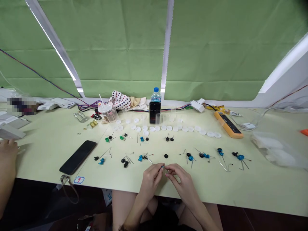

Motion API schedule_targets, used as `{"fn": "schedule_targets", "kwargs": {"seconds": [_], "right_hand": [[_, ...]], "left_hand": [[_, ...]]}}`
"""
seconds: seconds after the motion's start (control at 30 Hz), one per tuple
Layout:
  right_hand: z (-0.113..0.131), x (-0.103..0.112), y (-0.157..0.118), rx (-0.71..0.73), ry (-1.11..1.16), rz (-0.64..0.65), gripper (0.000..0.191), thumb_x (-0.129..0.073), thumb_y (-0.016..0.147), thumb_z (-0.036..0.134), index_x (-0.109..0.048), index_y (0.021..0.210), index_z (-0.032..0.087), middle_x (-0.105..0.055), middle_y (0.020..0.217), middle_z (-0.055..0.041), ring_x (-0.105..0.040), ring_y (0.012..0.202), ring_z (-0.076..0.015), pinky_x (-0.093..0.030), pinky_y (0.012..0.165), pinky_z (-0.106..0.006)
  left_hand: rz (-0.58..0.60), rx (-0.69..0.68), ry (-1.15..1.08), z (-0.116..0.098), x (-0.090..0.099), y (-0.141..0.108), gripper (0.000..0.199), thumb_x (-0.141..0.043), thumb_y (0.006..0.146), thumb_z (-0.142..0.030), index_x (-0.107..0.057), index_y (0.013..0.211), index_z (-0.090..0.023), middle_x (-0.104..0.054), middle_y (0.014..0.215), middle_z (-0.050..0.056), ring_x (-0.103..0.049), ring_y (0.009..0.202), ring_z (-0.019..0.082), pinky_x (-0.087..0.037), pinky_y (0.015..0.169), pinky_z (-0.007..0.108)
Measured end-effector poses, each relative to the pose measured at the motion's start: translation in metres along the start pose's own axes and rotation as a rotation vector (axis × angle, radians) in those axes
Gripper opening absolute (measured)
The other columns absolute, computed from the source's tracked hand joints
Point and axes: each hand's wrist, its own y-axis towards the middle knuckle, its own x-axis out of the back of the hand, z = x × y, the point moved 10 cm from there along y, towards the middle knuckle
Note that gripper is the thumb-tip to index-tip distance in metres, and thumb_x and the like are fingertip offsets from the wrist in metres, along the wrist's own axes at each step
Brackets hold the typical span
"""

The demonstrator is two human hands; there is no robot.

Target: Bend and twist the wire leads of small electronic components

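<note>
My left hand (150, 178) and my right hand (181, 179) meet at the front of the pale table (96, 183). Between their fingertips is a small blue and metal piece (163, 166), mostly hidden. The left fingers pinch it, and the right fingers close on a thin metal part beside it. A small red and white bit (166, 175) shows under the right fingertips. Just beyond the hands lies a round black knob (166, 156). To its left is a blue part (140, 158) with a black piece and thin metal rods; blue and black parts (191, 157) lie to the right.
White round caps (157, 128) form a row behind the parts. A phone showing a timer (155, 112) leans on a bottle (156, 94). A dark phone (78, 157) lies left, near another person's hand (8, 154). An orange power strip (228, 125) and plastic bag (276, 149) are right.
</note>
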Motion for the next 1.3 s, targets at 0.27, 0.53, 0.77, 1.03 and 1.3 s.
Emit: {"fn": "schedule_targets", "kwargs": {"seconds": [0.27,0.53,0.77,1.03,1.3], "right_hand": [[0.014,0.010,-0.003,0.167,-0.178,-0.106,0.018,-0.048,0.088,0.026,-0.066,0.088,0.025,-0.065,0.086,-0.0067,-0.060,0.078,-0.0206,-0.047,0.073,-0.034],[-0.014,0.005,0.006,-0.212,0.213,-0.111,0.023,-0.056,0.084,0.041,-0.059,0.091,0.019,-0.057,0.061,-0.0002,-0.053,0.054,-0.0141,-0.043,0.051,-0.026],[-0.021,0.004,0.007,-0.209,0.293,-0.141,0.027,-0.057,0.084,0.040,-0.051,0.098,0.018,-0.058,0.064,0.0007,-0.054,0.056,-0.0133,-0.044,0.052,-0.024],[0.007,0.002,0.007,0.100,-0.066,-0.052,0.021,-0.040,0.093,0.026,-0.060,0.098,0.021,-0.064,0.084,-0.0039,-0.059,0.069,-0.0141,-0.049,0.063,-0.026],[0.030,0.000,0.002,0.376,-0.419,-0.069,0.021,-0.041,0.092,0.016,-0.062,0.091,0.020,-0.062,0.077,-0.0049,-0.058,0.072,-0.0167,-0.046,0.067,-0.029]], "left_hand": [[0.014,-0.053,0.013,-0.005,-0.004,-0.003,0.028,-0.040,0.091,-0.022,-0.060,0.110,-0.018,-0.067,0.096,0.009,-0.063,0.086,0.015,-0.052,0.079,0.028],[0.048,-0.101,-0.009,-0.014,-0.003,-0.004,0.029,-0.039,0.091,-0.020,-0.058,0.113,-0.019,-0.066,0.100,0.008,-0.062,0.089,0.015,-0.051,0.080,0.028],[0.069,-0.069,-0.044,-0.009,-0.006,-0.004,0.028,-0.039,0.091,-0.020,-0.058,0.112,-0.018,-0.065,0.098,0.008,-0.061,0.086,0.015,-0.050,0.078,0.027],[0.043,0.029,-0.128,0.004,-0.004,-0.004,0.028,-0.041,0.091,-0.022,-0.062,0.109,-0.017,-0.065,0.091,0.007,-0.061,0.081,0.014,-0.049,0.075,0.025],[-0.019,-0.001,-0.172,0.004,0.000,-0.003,0.029,-0.044,0.090,-0.022,-0.061,0.114,-0.016,-0.067,0.096,0.008,-0.062,0.074,0.013,-0.052,0.073,0.026]]}}
